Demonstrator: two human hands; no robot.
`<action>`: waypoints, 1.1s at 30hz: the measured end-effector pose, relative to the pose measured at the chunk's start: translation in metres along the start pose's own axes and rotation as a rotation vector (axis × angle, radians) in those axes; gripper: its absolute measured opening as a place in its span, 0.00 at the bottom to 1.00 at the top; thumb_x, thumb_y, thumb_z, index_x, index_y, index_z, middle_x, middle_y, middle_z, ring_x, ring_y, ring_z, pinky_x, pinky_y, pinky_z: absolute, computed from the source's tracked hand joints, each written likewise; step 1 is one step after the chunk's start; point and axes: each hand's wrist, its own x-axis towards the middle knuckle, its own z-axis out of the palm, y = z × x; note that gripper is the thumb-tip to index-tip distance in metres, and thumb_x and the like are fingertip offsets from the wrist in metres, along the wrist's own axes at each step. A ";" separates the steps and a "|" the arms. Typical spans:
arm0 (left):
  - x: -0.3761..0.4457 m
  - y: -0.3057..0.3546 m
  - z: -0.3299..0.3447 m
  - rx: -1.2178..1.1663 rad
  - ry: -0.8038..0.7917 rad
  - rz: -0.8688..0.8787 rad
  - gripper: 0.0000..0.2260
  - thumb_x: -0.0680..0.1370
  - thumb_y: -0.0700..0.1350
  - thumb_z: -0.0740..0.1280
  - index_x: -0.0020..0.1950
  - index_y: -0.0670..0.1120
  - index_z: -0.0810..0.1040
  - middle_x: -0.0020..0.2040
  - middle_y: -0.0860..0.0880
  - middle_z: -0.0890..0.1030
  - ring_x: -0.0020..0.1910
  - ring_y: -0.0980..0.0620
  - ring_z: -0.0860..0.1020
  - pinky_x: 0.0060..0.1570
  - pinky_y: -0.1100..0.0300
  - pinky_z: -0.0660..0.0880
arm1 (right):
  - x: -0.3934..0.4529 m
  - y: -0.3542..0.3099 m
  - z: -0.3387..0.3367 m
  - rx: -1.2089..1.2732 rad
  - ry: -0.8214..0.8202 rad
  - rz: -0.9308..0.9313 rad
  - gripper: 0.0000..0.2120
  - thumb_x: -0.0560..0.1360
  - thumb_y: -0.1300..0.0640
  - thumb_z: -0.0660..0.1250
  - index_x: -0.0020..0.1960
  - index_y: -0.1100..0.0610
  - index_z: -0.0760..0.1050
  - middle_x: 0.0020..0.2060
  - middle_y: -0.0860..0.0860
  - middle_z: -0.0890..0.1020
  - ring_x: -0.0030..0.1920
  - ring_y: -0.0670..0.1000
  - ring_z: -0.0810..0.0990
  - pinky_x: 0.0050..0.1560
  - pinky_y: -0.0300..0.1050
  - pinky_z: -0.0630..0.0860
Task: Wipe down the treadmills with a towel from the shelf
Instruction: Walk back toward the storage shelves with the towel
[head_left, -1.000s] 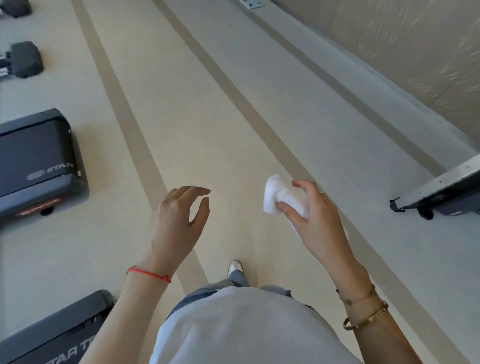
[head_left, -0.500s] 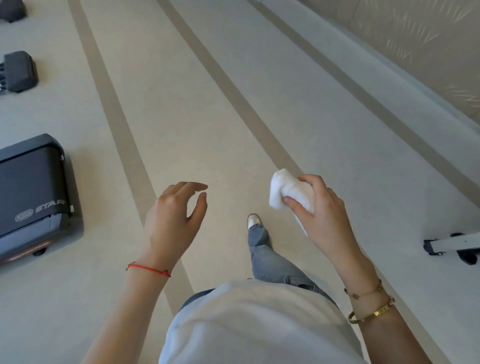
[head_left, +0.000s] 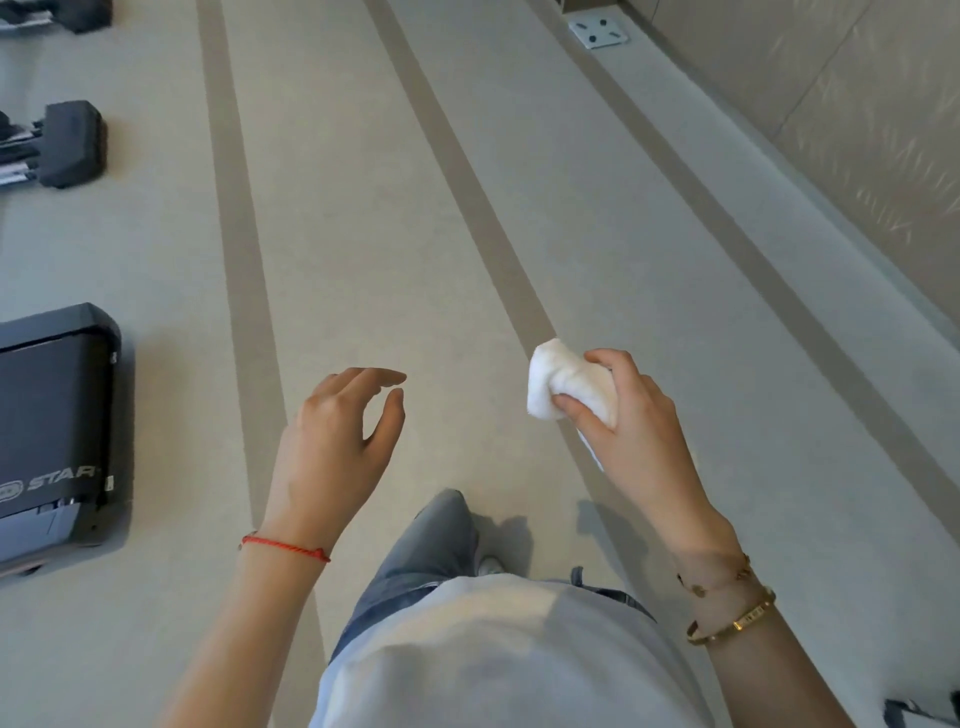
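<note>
Small white bunched cloth towel (head_left: 563, 387) is in the right hand (head_left: 631, 421), carried in the air above the floor and touching nothing else. Thumb and fingers wrap it into a compact wad, with one end poking out toward the left and a small tail hanging below the palm. My read: bunched like that so it stays secure in transit and is ready to press onto a surface without regripping.

Left hand (head_left: 332, 441) holds nothing. Fingers are relaxed and slightly curved, palm down, out in front at about the same height as the right. Probably just kept free for balance or to steady on a rail later.

Black treadmill deck end with the white "STAR" lettering (head_left: 57, 431) sits on the floor at the left edge of view, well apart from both hands. The towel is nowhere near it, so I judge no wiping is under way; this looks like a transit step, towel fetched, machine contact not yet made.

Grey-beige floor with darker tan stripes (head_left: 363, 234) runs ahead. A jeans-clad leg (head_left: 431, 545) is stepped forward between the hands. Black dumbbell-like weights (head_left: 67, 143) lie on the floor near the far left edge. Small grey floor plate (head_left: 597, 32) sits at the far right by the beige wall panels (head_left: 857, 130). Something dark shows at the bottom right corner; can't tell what.
</note>
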 end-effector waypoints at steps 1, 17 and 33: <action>0.021 -0.004 0.006 0.003 0.003 -0.009 0.08 0.80 0.45 0.65 0.56 0.46 0.82 0.51 0.51 0.83 0.40 0.51 0.76 0.45 0.59 0.72 | 0.023 0.001 0.004 0.000 -0.008 -0.002 0.20 0.75 0.39 0.66 0.62 0.45 0.68 0.48 0.44 0.76 0.47 0.48 0.73 0.41 0.41 0.68; 0.453 -0.060 0.038 -0.001 0.037 0.050 0.09 0.81 0.44 0.65 0.56 0.45 0.82 0.50 0.51 0.82 0.49 0.51 0.80 0.49 0.61 0.74 | 0.434 -0.056 0.046 -0.018 0.084 -0.040 0.21 0.75 0.43 0.69 0.63 0.50 0.71 0.46 0.45 0.76 0.45 0.48 0.71 0.39 0.42 0.63; 0.831 -0.063 0.122 -0.024 -0.021 0.075 0.08 0.79 0.39 0.66 0.55 0.42 0.83 0.48 0.48 0.83 0.49 0.48 0.81 0.49 0.55 0.76 | 0.813 -0.034 0.052 -0.003 0.044 0.031 0.22 0.74 0.42 0.66 0.64 0.51 0.69 0.52 0.51 0.80 0.48 0.54 0.76 0.41 0.44 0.66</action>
